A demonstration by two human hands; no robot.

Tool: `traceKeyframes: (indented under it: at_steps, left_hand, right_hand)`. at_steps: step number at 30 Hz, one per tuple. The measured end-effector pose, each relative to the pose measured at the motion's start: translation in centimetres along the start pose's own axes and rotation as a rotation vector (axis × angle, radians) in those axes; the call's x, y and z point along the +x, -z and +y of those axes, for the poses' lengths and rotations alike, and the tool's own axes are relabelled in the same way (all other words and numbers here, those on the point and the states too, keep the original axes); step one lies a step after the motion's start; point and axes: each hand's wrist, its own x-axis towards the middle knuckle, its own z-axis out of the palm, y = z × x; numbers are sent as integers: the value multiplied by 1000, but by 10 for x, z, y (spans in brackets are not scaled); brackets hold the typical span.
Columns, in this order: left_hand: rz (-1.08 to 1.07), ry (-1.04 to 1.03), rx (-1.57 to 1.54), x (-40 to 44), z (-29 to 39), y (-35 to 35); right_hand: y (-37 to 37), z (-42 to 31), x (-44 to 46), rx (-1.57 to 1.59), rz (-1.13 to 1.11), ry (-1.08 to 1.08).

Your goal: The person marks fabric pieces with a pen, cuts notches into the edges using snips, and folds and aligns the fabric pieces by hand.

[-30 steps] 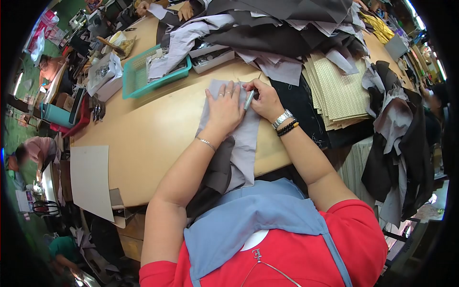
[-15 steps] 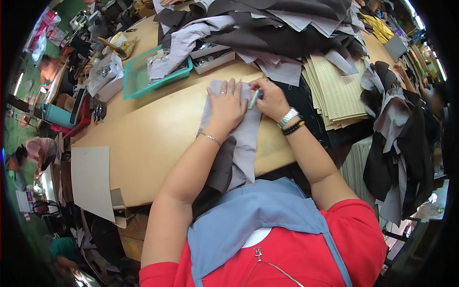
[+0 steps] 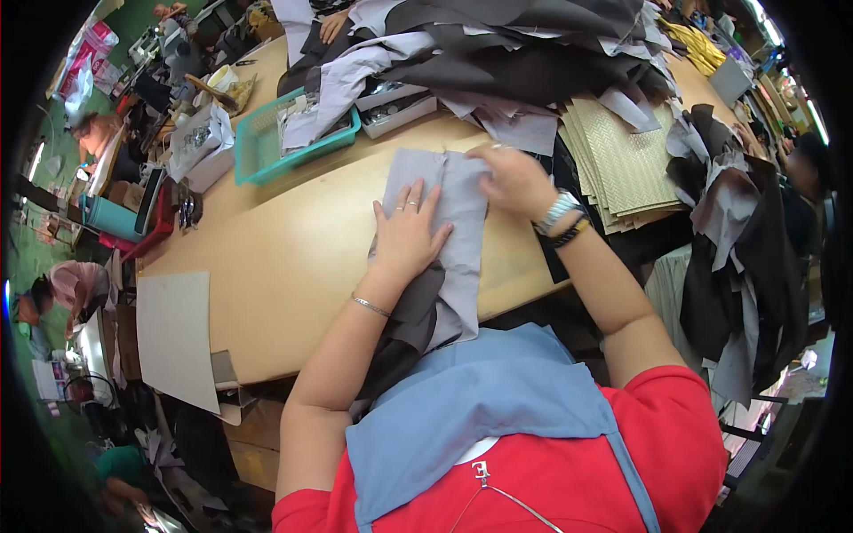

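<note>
A light grey-lilac piece of fabric (image 3: 460, 231) lies lengthwise on the wooden tabletop, its near end hanging toward my lap beside darker cloth (image 3: 416, 306). My left hand (image 3: 407, 233) rests flat on its left half, fingers spread, pressing on it. At the fabric's upper right corner is my right hand (image 3: 517, 182), with fingers curled and slightly smeared by motion. Whatever those fingers hold is hidden; no tool shows there.
Dark and light cloth pieces (image 3: 533, 53) are heaped at the back. A teal basket (image 3: 253, 173) and a white box of metal parts (image 3: 400, 115) stand before them. Woven-textured cream sheets (image 3: 622, 169) are stacked right. A pale board (image 3: 176, 338) lies left; cloth (image 3: 737, 231) hangs right.
My left hand has slid down the fabric toward me. My right hand has moved right to the fabric's edge, and the silver pen-like tool seen in it before no longer shows.
</note>
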Motion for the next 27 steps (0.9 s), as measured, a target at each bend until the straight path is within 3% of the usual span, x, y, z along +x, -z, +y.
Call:
traceKeyframes:
  at_steps: [2,8,14,27]
  left_hand:
    - [38,-13,27,0,1,-1]
    - [70,8,-10,-3,1,-6]
    - [83,22,-93,-2,0,-5]
    - [150,27,-103,-4,-1,-6]
  right_hand:
    - [-26,-5,14,118,77,277]
    - [-51,8,17,231,30,174]
    - [-52,10,17,188,74,253]
    - [-42,6,16,125,-48,445]
